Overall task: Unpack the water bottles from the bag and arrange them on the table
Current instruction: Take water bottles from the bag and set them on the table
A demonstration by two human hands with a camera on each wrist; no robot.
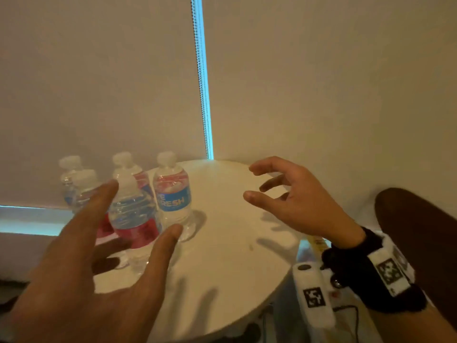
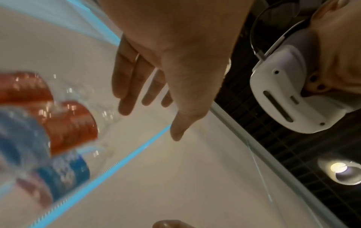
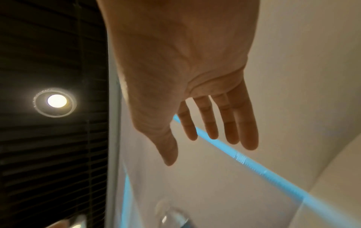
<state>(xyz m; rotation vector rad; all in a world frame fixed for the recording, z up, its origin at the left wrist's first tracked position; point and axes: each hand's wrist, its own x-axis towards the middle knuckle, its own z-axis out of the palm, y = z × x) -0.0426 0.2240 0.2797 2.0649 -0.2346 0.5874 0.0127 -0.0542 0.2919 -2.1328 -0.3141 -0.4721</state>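
Several small clear water bottles stand upright in a cluster on the left part of the round white table (image 1: 235, 256). The rightmost bottle (image 1: 173, 194) has a blue label; a red-labelled bottle (image 1: 134, 219) stands in front of it. My left hand (image 1: 142, 209) hovers spread, close to the camera, just in front of the cluster and holding nothing. In the left wrist view the fingers (image 2: 126, 92) are straight beside the red-labelled bottle (image 2: 72, 126). My right hand (image 1: 249, 181) floats empty above the table's right half, fingers loosely curled. No bag is plainly visible.
Closed roller blinds (image 1: 321, 82) hang right behind the table, with a bead chain (image 1: 204, 95) in the gap between them. A dark rounded chair back (image 1: 420, 243) stands at the right, close to my right wrist. Bare tabletop shows right of the bottles.
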